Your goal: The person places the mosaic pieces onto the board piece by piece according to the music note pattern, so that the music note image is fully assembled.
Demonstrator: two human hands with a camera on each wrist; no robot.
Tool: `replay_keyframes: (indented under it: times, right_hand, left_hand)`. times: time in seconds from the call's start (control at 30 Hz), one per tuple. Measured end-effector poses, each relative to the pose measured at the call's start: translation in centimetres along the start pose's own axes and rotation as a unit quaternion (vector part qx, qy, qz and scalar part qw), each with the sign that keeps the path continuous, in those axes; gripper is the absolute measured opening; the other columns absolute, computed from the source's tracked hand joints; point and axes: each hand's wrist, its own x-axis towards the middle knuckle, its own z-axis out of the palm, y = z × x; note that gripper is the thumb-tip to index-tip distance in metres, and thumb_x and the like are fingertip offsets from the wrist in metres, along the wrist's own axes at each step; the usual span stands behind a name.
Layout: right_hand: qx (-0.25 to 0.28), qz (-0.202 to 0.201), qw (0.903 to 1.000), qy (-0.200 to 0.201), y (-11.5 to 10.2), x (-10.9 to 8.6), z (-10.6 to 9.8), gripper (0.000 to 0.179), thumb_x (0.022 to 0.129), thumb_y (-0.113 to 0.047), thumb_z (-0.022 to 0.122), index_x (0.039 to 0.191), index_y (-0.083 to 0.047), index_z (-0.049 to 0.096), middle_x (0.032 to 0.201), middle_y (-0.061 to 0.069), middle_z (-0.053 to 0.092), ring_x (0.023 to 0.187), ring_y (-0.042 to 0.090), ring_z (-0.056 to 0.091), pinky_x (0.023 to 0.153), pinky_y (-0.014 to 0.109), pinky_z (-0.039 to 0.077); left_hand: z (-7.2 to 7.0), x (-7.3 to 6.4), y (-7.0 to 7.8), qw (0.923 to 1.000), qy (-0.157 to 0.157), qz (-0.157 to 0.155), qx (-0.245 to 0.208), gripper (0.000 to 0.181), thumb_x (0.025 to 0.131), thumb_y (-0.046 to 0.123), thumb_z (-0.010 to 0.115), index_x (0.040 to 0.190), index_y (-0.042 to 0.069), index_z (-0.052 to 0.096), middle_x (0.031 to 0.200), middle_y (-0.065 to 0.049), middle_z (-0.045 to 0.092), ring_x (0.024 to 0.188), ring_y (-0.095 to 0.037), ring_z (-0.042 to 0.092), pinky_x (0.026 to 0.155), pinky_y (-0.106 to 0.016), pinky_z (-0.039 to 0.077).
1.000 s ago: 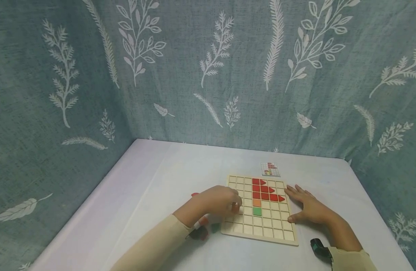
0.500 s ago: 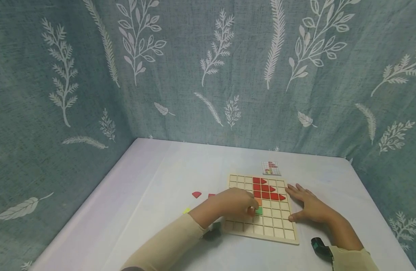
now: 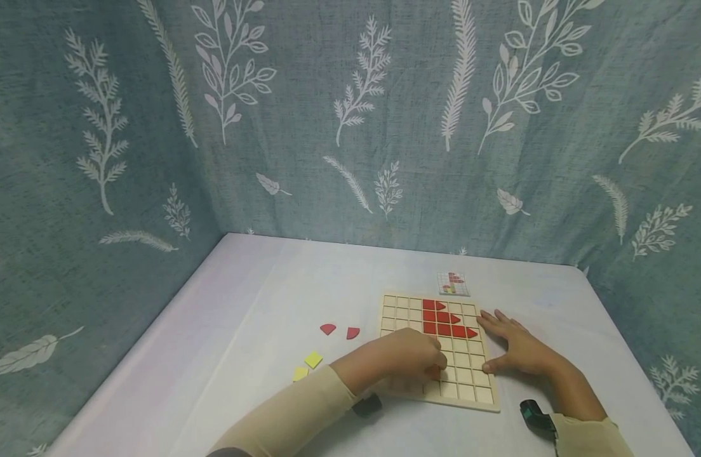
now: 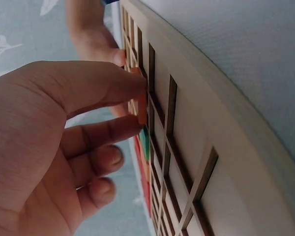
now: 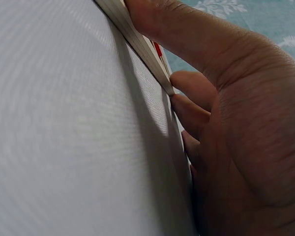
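Observation:
My left hand (image 3: 410, 355) pinches an orange square tile (image 4: 142, 105) between thumb and index finger, at the lower middle of the wooden grid board (image 3: 467, 395). In the left wrist view the tile stands at the grid's ridges, beside a green tile (image 4: 146, 142) set in the board. The hand hides that green tile in the head view. Three rows of red pieces (image 3: 444, 318), each ending in a point, fill cells in the upper part. My right hand (image 3: 519, 348) rests spread on the table, its thumb and fingertips touching the board's right edge.
Two yellow squares (image 3: 313, 360) and two red quarter-circle pieces (image 3: 327, 329) lie left of the board. Behind it is a small pattern card (image 3: 453, 284). A black wrist device (image 3: 536, 416) sits by the right sleeve. Patterned curtains (image 3: 305, 209) border the white table.
My left hand has moved right and slightly nearer with the orange tile, from the board's left part to its lower middle. The right hand has stayed at the edge.

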Motion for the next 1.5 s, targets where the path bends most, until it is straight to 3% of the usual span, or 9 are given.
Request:
replay_keyframes:
  times: [0.3,0.63,0.93,1.2,1.37,1.5]
  right_hand:
    - [-0.004,-0.005,1.0,0.003,-0.3,-0.2,-0.1,0.116,0.059,-0.06,0.083,0.149,-0.003,0.036,0.156,0.019,0.024,0.143,0.045,0.007,0.109,0.064,0.004]
    - [-0.011,0.0,0.9999,0.002,-0.6,-0.2,-0.2,0.117,0.058,-0.059,0.083,0.149,-0.002,0.035,0.156,0.02,0.024,0.142,0.046,0.008,0.108,0.065,0.005]
    - [-0.01,-0.013,0.9998,0.005,-0.5,-0.3,-0.3,0.116,0.06,-0.059,0.083,0.149,-0.002,0.035,0.156,0.02,0.024,0.142,0.046,0.007,0.11,0.062,0.004]
    - [-0.011,-0.019,0.9998,0.005,-0.6,-0.3,-0.4,0.115,0.06,-0.059,0.082,0.148,-0.002,0.036,0.155,0.021,0.024,0.142,0.046,0.007,0.11,0.062,0.004]
    - [-0.017,-0.017,0.9997,0.008,-0.5,-0.3,-0.3,0.116,0.06,-0.06,0.082,0.148,-0.002,0.036,0.155,0.021,0.024,0.142,0.047,0.008,0.11,0.062,0.005]
    - [-0.014,-0.016,0.9997,0.008,-0.5,-0.3,-0.2,0.116,0.059,-0.06,0.082,0.149,-0.002,0.036,0.155,0.021,0.024,0.142,0.047,0.007,0.11,0.061,0.005]
  left_hand:
    - [0.2,-0.3,0.0,0.9998,0.014,-0.012,0.012,0.008,0.094,0.027,0.064,0.091,0.028,0.071,0.074,0.012,0.048,0.063,-0.006,0.042,0.056,-0.02,0.038]
    - [0.7,-0.9,-0.4,0.9983,0.055,-0.018,-0.01,0.01,0.091,0.035,0.069,0.098,0.029,0.074,0.072,0.018,0.05,0.064,-0.001,0.046,0.06,-0.016,0.041]
    - [0.4,-0.6,-0.2,0.9992,0.038,-0.002,-0.012,0.008,0.09,0.032,0.071,0.097,0.033,0.074,0.076,0.019,0.051,0.067,0.001,0.046,0.061,-0.014,0.041]
    - [0.7,-0.7,-0.3,0.9991,0.039,-0.009,-0.016,0.01,0.092,0.03,0.069,0.099,0.034,0.074,0.079,0.016,0.048,0.065,-0.002,0.046,0.058,-0.017,0.039]
    - [0.9,-1.3,-0.6,0.9982,0.048,-0.018,-0.033,0.009,0.092,0.034,0.067,0.099,0.034,0.074,0.078,0.015,0.048,0.065,-0.003,0.044,0.057,-0.018,0.037]
    - [1.0,-2.7,-2.0,0.997,0.05,-0.038,-0.044,0.008,0.092,0.032,0.067,0.098,0.033,0.073,0.078,0.015,0.048,0.066,-0.004,0.044,0.057,-0.019,0.037]
